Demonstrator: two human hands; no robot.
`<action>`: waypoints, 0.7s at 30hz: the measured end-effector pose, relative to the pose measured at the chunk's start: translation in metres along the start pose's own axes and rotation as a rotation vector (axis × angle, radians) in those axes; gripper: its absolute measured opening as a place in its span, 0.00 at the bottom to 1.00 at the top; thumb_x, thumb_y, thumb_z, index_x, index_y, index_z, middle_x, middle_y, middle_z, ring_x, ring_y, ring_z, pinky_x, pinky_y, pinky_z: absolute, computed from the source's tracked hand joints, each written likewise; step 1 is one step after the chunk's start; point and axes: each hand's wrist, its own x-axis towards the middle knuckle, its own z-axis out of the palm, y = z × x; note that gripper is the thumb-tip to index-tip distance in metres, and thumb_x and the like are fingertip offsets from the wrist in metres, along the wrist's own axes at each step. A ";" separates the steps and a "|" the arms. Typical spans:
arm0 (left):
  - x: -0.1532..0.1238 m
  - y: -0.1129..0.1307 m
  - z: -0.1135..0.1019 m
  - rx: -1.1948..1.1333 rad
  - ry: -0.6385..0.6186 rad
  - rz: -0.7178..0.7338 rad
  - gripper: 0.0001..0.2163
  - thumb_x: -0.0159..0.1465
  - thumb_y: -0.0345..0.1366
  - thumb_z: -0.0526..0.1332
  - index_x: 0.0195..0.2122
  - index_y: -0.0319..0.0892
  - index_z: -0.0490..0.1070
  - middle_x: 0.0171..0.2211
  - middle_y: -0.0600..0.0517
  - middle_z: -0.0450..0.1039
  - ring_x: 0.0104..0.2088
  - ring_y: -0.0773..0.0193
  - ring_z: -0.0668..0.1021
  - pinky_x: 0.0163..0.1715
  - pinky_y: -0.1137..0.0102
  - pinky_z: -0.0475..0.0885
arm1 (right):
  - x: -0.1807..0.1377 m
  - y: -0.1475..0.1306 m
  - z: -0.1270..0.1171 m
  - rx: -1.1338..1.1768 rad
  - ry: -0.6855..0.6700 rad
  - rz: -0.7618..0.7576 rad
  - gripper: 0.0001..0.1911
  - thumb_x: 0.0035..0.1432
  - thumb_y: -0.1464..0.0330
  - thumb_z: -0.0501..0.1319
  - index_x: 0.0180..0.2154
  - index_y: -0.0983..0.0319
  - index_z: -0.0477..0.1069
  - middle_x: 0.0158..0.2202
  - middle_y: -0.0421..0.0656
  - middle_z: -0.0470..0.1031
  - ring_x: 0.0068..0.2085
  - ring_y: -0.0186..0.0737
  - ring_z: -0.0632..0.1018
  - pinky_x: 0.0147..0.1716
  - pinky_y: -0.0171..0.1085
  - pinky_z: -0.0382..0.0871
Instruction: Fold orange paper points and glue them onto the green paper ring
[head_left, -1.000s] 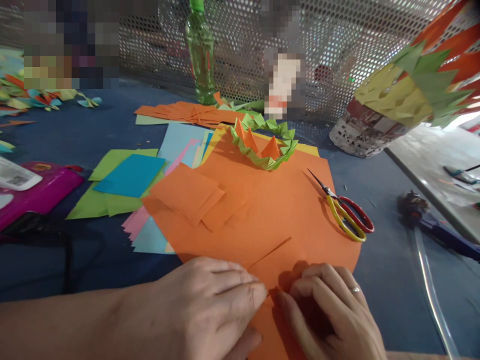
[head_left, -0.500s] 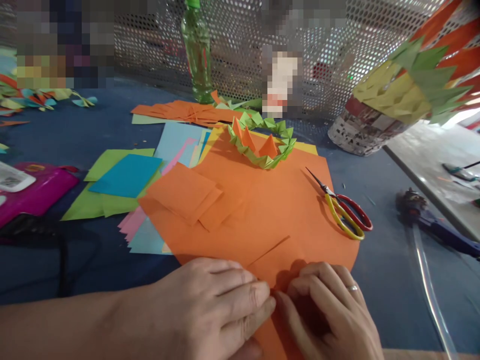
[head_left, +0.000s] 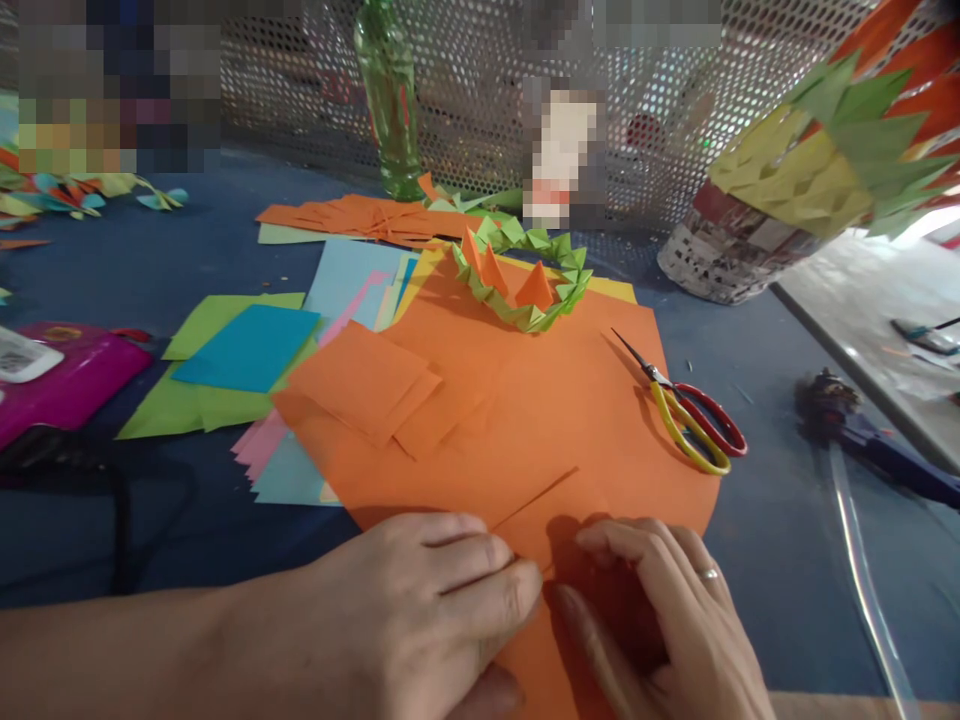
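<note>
My left hand (head_left: pixel 450 610) lies over a small orange paper piece (head_left: pixel 540 505) near the front of the large orange sheet (head_left: pixel 600 390), its fingers bent and pressed together on the paper. Close by on the right is my right hand (head_left: pixel 667 610), with a ring on one finger. Its thumb and forefinger are spread apart over the orange paper, with a dark shadow between them. Several orange squares (head_left: pixel 360 380) rest on the sheet. At the sheet's back sits a ring of folded green and orange paper (head_left: pixel 536 315). Scissors (head_left: pixel 682 410) with red and yellow handles lie at its right.
Blue and green papers (head_left: pixel 247 345) lie left, near a magenta device (head_left: pixel 82 375) with a black cord. A green bottle (head_left: pixel 391 110) and orange strips (head_left: pixel 360 215) stand at the back. On the right are a newsprint-covered pot (head_left: pixel 720 245) and a glue gun (head_left: pixel 885 445).
My right forefinger has moved up and away from the thumb, widening the gap between them. My left fingertips have shifted slightly. The scene sits slightly higher in view.
</note>
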 end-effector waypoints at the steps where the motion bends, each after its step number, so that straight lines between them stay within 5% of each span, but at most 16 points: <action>1: 0.001 0.001 -0.001 -0.005 0.008 -0.003 0.14 0.76 0.33 0.52 0.46 0.36 0.79 0.43 0.52 0.83 0.39 0.63 0.81 0.48 0.68 0.73 | -0.001 0.001 -0.002 0.014 -0.013 -0.008 0.12 0.62 0.64 0.63 0.47 0.57 0.67 0.40 0.42 0.79 0.40 0.41 0.76 0.36 0.38 0.70; 6: 0.004 0.000 -0.002 -0.009 0.047 0.029 0.16 0.77 0.33 0.51 0.43 0.35 0.79 0.41 0.51 0.84 0.38 0.63 0.81 0.46 0.68 0.73 | 0.001 0.003 -0.008 0.057 -0.059 -0.020 0.12 0.62 0.68 0.60 0.48 0.56 0.66 0.42 0.42 0.79 0.41 0.40 0.77 0.36 0.36 0.71; 14: 0.004 -0.001 -0.001 0.009 0.023 0.021 0.15 0.76 0.34 0.53 0.43 0.35 0.80 0.42 0.51 0.83 0.39 0.62 0.81 0.47 0.67 0.73 | 0.005 -0.016 -0.001 0.020 -0.036 0.104 0.16 0.60 0.58 0.65 0.47 0.55 0.66 0.40 0.42 0.78 0.38 0.44 0.75 0.35 0.41 0.65; 21: 0.003 -0.001 -0.004 -0.004 0.040 0.053 0.15 0.76 0.33 0.54 0.39 0.36 0.79 0.41 0.51 0.83 0.40 0.63 0.81 0.48 0.68 0.73 | -0.002 -0.018 -0.005 0.187 -0.045 0.198 0.11 0.64 0.68 0.58 0.48 0.54 0.66 0.44 0.42 0.77 0.45 0.44 0.74 0.40 0.42 0.66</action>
